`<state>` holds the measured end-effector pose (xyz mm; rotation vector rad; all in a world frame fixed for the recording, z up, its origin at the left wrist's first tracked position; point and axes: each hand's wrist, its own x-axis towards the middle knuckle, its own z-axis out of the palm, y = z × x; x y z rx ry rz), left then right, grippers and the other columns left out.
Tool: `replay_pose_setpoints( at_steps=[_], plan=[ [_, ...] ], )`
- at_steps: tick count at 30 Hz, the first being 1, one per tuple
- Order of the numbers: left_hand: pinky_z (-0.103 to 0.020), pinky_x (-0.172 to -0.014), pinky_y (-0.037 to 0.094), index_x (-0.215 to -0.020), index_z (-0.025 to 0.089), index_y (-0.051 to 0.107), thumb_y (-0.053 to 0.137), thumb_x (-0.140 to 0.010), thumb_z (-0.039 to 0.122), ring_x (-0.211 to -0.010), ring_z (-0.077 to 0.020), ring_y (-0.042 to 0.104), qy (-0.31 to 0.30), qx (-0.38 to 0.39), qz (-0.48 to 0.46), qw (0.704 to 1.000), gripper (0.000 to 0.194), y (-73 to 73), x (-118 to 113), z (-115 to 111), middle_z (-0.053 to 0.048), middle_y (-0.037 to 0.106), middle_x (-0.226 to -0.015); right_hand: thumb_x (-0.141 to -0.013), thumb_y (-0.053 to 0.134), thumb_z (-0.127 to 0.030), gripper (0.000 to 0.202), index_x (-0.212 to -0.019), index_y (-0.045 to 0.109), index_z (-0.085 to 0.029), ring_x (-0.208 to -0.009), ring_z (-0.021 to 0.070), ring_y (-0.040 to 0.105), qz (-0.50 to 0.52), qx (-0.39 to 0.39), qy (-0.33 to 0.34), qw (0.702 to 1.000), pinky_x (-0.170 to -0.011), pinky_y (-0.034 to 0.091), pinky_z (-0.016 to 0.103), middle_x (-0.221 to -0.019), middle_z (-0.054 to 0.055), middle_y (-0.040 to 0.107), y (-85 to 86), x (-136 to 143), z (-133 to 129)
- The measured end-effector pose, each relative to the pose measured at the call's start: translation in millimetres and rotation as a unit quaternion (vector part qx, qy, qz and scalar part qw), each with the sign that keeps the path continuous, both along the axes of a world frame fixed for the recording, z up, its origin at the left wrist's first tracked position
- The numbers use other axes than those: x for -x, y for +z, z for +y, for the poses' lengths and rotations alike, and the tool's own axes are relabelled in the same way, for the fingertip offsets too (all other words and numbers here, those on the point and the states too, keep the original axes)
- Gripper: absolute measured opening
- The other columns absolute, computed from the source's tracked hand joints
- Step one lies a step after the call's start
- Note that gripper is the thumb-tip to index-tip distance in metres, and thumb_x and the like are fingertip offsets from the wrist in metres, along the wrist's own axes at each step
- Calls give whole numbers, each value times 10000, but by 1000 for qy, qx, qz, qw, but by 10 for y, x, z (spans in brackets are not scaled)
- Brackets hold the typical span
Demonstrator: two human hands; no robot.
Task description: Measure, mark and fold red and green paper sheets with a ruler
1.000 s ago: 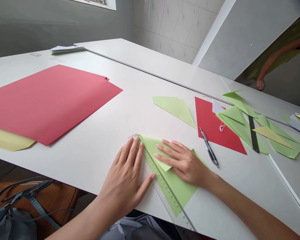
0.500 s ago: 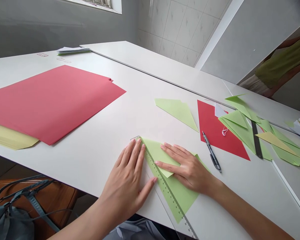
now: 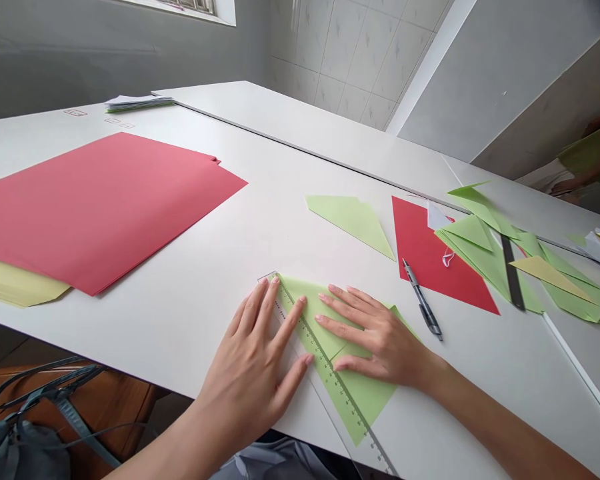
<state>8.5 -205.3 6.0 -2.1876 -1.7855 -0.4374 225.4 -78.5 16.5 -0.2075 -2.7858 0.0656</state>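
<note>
A sheet of light green paper lies on the white table in front of me, with a folded flap over its upper part. A clear plastic ruler runs slantwise across its left side. My left hand rests with fingers spread on the ruler's upper part. My right hand lies flat with fingers apart on the green paper's flap, right of the ruler. A grey pen is on the table beyond the right hand, partly over a sheet of red paper.
Large red sheets lie at the left over yellow paper. A cut green piece is ahead. Green scraps and a black strip are at the right. A paper stack sits far left. A bag rests on a brown seat.
My left forefinger has spread rightward onto the ruler's scale. My right thumb now shows, stretched out on the green paper. The person reflected or standing at the far right has shifted right.
</note>
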Motion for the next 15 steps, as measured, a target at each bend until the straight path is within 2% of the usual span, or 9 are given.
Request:
replay_pose_setpoints(
  at_steps=[5, 9, 15],
  plan=[
    [-550, -1070, 467, -1501, 155, 389, 429, -962, 518, -1454, -412, 301, -1, 1, -2, 1000, 651, -12, 9, 13, -237, 290, -1569, -996, 529, -344, 394, -1331, 624, -159, -1455, 302, 363, 14, -2, -28, 1000, -1122, 433, 508, -1493, 146, 500, 7, -6, -20],
    [-554, -1071, 463, -1501, 160, 390, 421, -964, 519, -1454, -411, 300, -3, 1, -3, 1000, 647, -22, 8, 28, -235, 289, -1569, -995, 528, -332, 392, -1331, 627, -156, -1448, 301, 377, 20, -9, -41, 999, -1121, 433, 499, -1475, 148, 522, 8, 5, -51],
    [-554, -1090, 440, -1516, 174, 361, 422, -966, 524, -1463, -408, 281, -1, 9, -11, 1000, 655, -31, -2, 9, -215, 269, -1583, -992, 526, -387, 421, -1380, 593, -241, -1459, 317, 353, -7, 22, -68, 997, -1125, 402, 529, -1571, 177, 374, 25, 43, -106]
  ],
)
